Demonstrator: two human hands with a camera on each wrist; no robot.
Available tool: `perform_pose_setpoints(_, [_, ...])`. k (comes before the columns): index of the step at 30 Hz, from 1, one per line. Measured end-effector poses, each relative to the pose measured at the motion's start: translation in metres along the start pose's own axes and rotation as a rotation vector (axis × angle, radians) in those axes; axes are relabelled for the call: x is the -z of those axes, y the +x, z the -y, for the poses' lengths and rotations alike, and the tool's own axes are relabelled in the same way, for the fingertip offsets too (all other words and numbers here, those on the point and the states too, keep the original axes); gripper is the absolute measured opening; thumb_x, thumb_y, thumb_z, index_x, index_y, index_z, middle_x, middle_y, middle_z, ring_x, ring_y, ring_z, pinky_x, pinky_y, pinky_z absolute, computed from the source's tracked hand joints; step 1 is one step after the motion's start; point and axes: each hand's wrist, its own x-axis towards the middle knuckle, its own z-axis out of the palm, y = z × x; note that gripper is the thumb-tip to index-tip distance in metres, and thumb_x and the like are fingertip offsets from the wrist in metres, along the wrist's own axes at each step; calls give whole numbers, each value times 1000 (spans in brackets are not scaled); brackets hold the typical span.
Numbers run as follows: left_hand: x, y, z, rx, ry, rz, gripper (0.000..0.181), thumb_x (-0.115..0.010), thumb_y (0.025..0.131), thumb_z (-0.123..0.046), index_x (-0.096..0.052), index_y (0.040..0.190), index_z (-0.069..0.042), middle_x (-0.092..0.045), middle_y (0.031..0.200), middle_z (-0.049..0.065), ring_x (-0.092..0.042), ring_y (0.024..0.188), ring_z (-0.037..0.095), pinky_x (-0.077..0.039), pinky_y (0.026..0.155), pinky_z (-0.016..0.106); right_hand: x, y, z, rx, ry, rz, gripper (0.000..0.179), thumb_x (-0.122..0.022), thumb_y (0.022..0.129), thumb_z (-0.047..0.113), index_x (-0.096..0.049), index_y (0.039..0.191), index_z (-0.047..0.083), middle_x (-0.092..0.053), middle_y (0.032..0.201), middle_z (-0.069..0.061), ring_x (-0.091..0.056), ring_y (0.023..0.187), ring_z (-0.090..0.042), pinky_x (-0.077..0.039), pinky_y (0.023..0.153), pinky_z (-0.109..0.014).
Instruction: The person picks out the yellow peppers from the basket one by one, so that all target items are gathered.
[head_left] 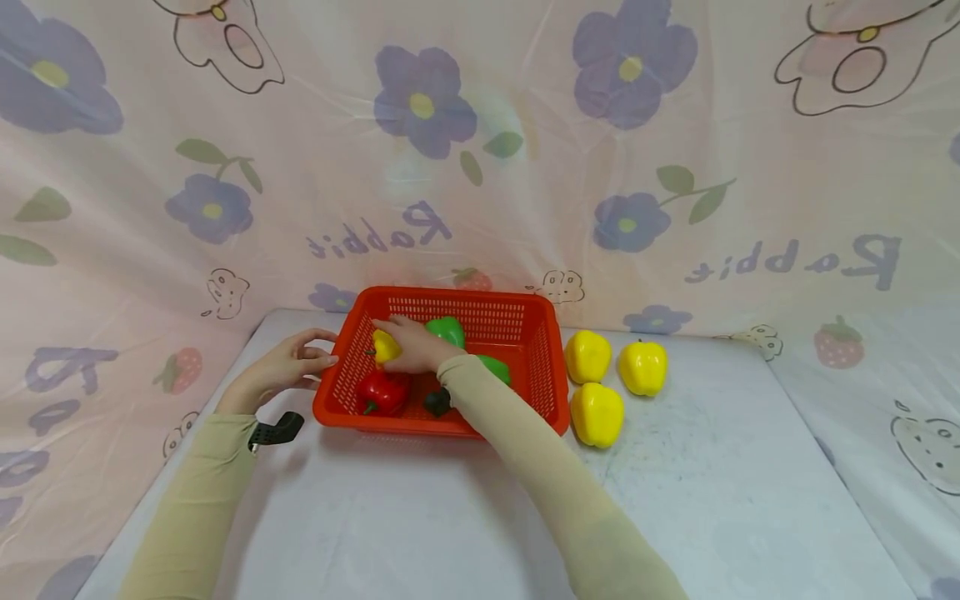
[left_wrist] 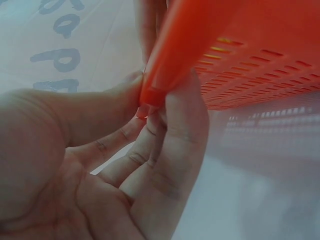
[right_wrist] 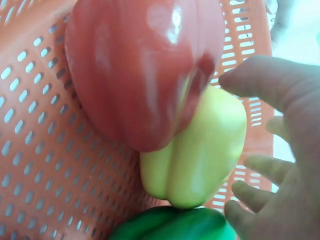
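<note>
A red plastic basket [head_left: 517, 302] stands on the table with a yellow bell pepper [head_left: 386, 347], a red bell pepper [head_left: 384, 392] and green bell peppers [head_left: 446, 331] inside. At its left end my left hand [head_left: 281, 367] pinches the rim between thumb and fingers, as the left wrist view shows up close. Inside the basket, my right hand [head_left: 414, 343] is beside the yellow pepper, its fingers spread. The right wrist view has that yellow pepper [right_wrist: 200, 150] between the red one [right_wrist: 145, 70] and a green one [right_wrist: 175, 225]. My right forearm covers part of the basket's contents.
Three yellow bell peppers [head_left: 597, 414] sit on the table just right of the basket. A patterned cloth [head_left: 525, 183] hangs behind the white table [head_left: 720, 467]. A black strap piece [head_left: 277, 429] is on my left wrist.
</note>
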Motion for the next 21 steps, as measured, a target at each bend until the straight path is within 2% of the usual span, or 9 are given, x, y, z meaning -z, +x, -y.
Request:
perform_pose_setpoints(8, [0, 1, 0, -1, -5, 4, 53, -59, 96, -18, -32, 138, 0, -65, 99, 14, -67, 82, 24, -57, 73, 37, -1, 4, -8, -16, 65, -17, 78, -68, 89, 21, -22, 152, 13, -31, 151, -9, -29, 137, -24, -32, 108, -37])
perform_pose_setpoints(16, [1, 1, -1, 10, 3, -2, 53, -59, 96, -19, -32, 138, -1, -64, 100, 15, -67, 82, 25, -57, 74, 37, -1, 6, -13, -12, 36, -38, 74, -71, 86, 18, -32, 149, 14, -38, 146, -6, -35, 131, -21, -35, 106, -32])
perform_pose_setpoints(21, [1, 1, 1, 15, 8, -10, 53, -59, 96, -19, -32, 138, -1, -64, 99, 14, -67, 82, 26, -57, 74, 37, -1, 6, -18, -20, 67, -43, 73, -75, 82, 13, -39, 146, 12, -42, 143, -6, -37, 129, -22, -35, 105, -33])
